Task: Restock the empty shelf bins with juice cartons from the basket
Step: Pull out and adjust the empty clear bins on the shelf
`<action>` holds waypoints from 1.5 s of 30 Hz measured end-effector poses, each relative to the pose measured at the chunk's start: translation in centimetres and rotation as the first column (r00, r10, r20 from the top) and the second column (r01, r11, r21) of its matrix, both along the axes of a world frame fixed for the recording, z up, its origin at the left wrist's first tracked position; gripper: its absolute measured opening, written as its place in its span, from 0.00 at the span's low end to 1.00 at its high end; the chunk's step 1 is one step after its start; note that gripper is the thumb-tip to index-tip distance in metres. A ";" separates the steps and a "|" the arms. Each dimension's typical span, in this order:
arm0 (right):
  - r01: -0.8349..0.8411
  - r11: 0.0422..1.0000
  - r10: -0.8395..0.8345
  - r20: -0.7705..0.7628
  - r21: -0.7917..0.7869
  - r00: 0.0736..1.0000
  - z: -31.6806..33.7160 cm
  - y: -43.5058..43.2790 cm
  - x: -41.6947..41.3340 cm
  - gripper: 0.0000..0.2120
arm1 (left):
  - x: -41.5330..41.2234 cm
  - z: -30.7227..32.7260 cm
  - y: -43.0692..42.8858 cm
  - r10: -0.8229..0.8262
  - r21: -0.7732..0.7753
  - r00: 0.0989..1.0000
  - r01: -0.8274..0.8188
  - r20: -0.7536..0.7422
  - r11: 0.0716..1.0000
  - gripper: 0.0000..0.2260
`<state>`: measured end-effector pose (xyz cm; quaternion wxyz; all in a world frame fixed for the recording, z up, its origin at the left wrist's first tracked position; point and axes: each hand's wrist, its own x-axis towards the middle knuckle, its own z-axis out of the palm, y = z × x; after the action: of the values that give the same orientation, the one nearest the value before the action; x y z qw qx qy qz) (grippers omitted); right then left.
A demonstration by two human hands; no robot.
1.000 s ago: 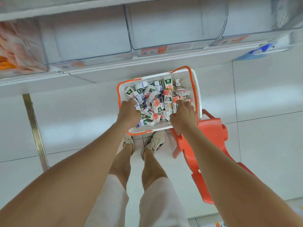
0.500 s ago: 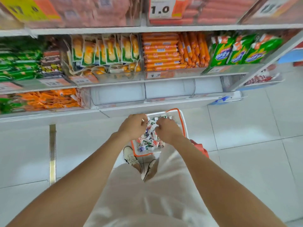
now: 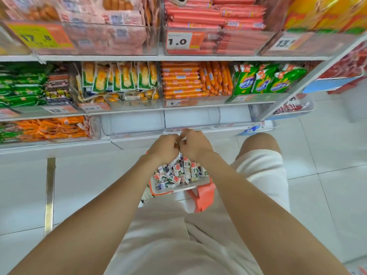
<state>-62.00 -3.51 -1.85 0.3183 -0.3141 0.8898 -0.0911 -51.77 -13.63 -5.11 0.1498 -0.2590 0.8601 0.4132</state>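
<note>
A white basket with an orange rim (image 3: 158,192) sits low in front of me, full of several small juice cartons (image 3: 179,172). My left hand (image 3: 163,148) and my right hand (image 3: 195,144) are raised side by side above the basket, just in front of the lowest shelf. Both have curled fingers, and a bit of white carton shows between them at the fingertips. What each hand holds is mostly hidden by the knuckles. Three clear empty bins (image 3: 133,123) line the bottom shelf right behind my hands.
An orange plastic stool (image 3: 203,196) stands under the basket. The shelves above hold sausage packs (image 3: 182,82), green snack bags (image 3: 266,80) and price tags. Orange packets (image 3: 49,127) fill the bin left of the empty ones. White tiled floor spreads left and right.
My hands have come up out of the basket and together, toward the empty bins. The view has tilted up, showing more of the upper shelves.
</note>
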 end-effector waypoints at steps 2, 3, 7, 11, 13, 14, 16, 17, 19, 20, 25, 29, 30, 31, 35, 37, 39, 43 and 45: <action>-0.038 0.999 0.038 -0.015 0.025 0.999 -0.4 0.3 -0.9 0.13 | -1.2 -0.4 0.1 -0.002 -0.006 1.000 0.002 0.000 1.000 0.14; -0.057 0.997 0.058 -0.019 0.042 0.998 -0.8 0.4 -1.5 0.14 | -1.6 -0.8 0.1 0.004 -0.014 1.000 -0.004 -0.003 1.000 0.13; -0.171 0.979 0.177 -0.055 0.111 0.983 -4.1 1.3 -5.4 0.13 | -3.8 -4.1 0.4 0.098 -0.037 0.995 -0.099 -0.017 0.994 0.13; -0.345 0.920 0.355 -0.019 0.186 0.935 -10.1 3.3 -11.6 0.11 | -7.1 -9.3 2.3 0.272 -0.058 0.962 -0.271 -0.001 0.961 0.11; -0.403 0.897 0.406 0.024 0.179 0.914 -13.8 4.6 -15.0 0.12 | -8.9 -12.7 4.0 0.329 -0.048 0.944 -0.328 0.020 0.944 0.10; -0.426 0.891 0.425 0.042 0.158 0.904 -15.6 5.0 -16.6 0.13 | -9.9 -14.7 4.8 0.340 -0.050 0.940 -0.338 0.035 0.940 0.10; -0.474 0.876 0.470 0.066 0.088 0.880 -19.8 5.8 -18.9 0.14 | -11.6 -18.8 6.4 0.336 -0.059 0.940 -0.333 0.056 0.941 0.10; -0.509 0.859 0.505 0.076 0.060 0.860 -22.0 6.2 -19.6 0.15 | -12.2 -21.0 7.0 0.326 -0.070 0.943 -0.322 0.062 0.944 0.10; -0.586 0.809 0.583 0.076 0.035 0.809 -26.5 6.7 -20.5 0.15 | -13.2 -25.5 8.1 0.293 -0.101 0.953 -0.285 0.082 0.953 0.11; -0.623 0.781 0.621 0.064 0.034 0.781 -28.7 6.9 -20.8 0.14 | -13.4 -27.9 8.6 0.280 -0.115 0.956 -0.269 0.091 0.956 0.12; -0.797 0.601 0.799 -0.035 0.068 0.600 -40.8 7.4 -20.9 0.09 | -13.6 -39.0 10.1 0.201 -0.197 0.975 -0.179 0.096 0.964 0.13; -0.887 0.438 0.893 -0.177 0.142 0.413 -48.4 7.2 -20.2 0.10 | -12.2 -46.1 10.4 0.138 -0.302 0.986 -0.105 0.091 0.947 0.12; -0.902 0.399 0.910 -0.198 0.167 0.365 -49.9 7.1 -20.0 0.11 | -12.1 -47.5 10.3 0.130 -0.332 0.985 -0.086 0.112 0.940 0.12; -0.909 0.371 0.919 -0.216 0.191 0.330 -51.2 7.1 -19.8 0.12 | -12.2 -48.6 10.1 0.113 -0.359 0.982 -0.051 0.153 0.932 0.13; -0.894 0.379 0.913 -0.252 0.241 0.319 -53.2 6.9 -18.2 0.08 | -13.3 -51.2 8.9 0.102 -0.466 0.965 0.023 0.241 0.885 0.14; -0.881 0.369 0.927 -0.181 0.298 0.327 -53.2 6.6 -17.1 0.03 | -13.2 -51.9 8.6 0.124 -0.513 0.966 0.011 0.228 0.858 0.14; -0.865 0.355 0.935 -0.133 0.355 0.329 -53.0 6.2 -16.0 0.07 | -12.5 -52.5 9.0 0.121 -0.563 0.963 0.037 0.241 0.825 0.14; -0.845 0.398 0.912 -0.054 0.357 0.406 -51.3 6.6 -14.5 0.09 | -10.7 -52.0 10.5 0.094 -0.592 0.955 0.095 0.281 0.800 0.15; -0.827 0.426 0.900 -0.076 0.366 0.430 -50.2 7.5 -14.4 0.08 | -9.8 -51.7 11.3 0.072 -0.592 0.954 0.120 0.291 0.797 0.16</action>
<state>-76.38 3.97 -52.04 0.2395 -0.6904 0.6340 0.2530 -61.56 -2.38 -56.77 0.1928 -0.3414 0.9171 0.0717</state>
